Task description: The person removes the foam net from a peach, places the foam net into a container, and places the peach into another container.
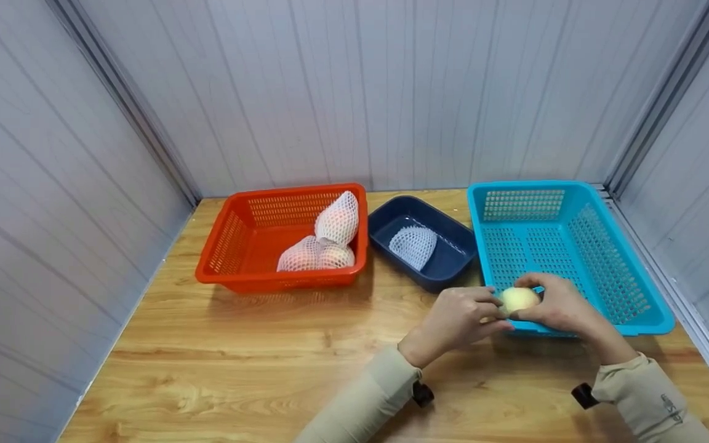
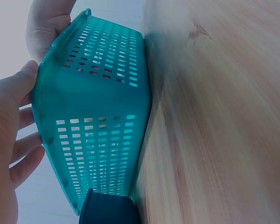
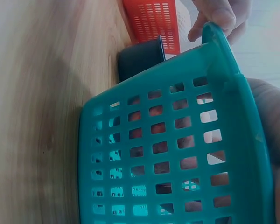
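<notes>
A round pale-yellow fruit point(image 1: 519, 299) is at the near-left corner of the blue basket point(image 1: 637, 271), just inside the rim. My right hand point(image 1: 560, 303) holds it from the right, thumb on the near side and fingers on the far side. On its left, my left hand point(image 1: 466, 312) reaches over the basket corner with its fingertips close against the fruit. The left wrist view shows the left fingers point(image 2: 25, 151) spread apart beside the rim; the fruit is hidden there. Through the basket's holes, the right wrist view gives glimpses of the right hand point(image 3: 270, 119).
A dark blue dish point(image 1: 385, 212) with a white foam net point(image 1: 414, 246) in it stands left of the blue basket. Further left, an orange basket point(image 1: 250, 246) holds several net-wrapped fruits point(image 1: 337, 221) at its right end. Panel walls point(image 1: 385, 92) enclose the wooden table point(image 1: 237, 369).
</notes>
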`<state>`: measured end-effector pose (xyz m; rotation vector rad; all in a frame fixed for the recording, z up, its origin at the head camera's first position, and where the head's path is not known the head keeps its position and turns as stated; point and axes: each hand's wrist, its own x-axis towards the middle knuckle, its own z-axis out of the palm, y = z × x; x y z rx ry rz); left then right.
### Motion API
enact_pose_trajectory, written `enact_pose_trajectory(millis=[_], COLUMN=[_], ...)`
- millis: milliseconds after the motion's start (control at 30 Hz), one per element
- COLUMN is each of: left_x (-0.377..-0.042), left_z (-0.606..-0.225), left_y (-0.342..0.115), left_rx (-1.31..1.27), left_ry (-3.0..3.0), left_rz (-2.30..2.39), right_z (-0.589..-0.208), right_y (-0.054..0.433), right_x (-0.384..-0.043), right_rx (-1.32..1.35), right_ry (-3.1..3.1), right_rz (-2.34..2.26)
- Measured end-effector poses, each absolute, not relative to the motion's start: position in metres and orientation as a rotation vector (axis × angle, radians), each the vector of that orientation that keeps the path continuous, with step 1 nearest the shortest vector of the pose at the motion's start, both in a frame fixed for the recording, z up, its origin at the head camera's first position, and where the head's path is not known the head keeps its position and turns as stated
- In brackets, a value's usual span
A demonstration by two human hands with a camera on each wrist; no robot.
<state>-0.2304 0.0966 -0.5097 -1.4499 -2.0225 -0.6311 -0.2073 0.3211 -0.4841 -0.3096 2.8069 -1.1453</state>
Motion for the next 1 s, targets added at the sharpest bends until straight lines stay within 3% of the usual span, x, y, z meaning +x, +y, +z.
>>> enact_pose_trajectory(millis=[1000], left_x=[-0.2295], left_z=[-0.5145], left_y=[0.0966], left_rx=[-1.447], left_ry=[-2.026], left_rz=[-0.709], right_z=[-0.4816], right_y=[0.3222], right_x=[-0.2032], right_rx=[-0.257], right_ry=[2.921], right_rz=[-1.075])
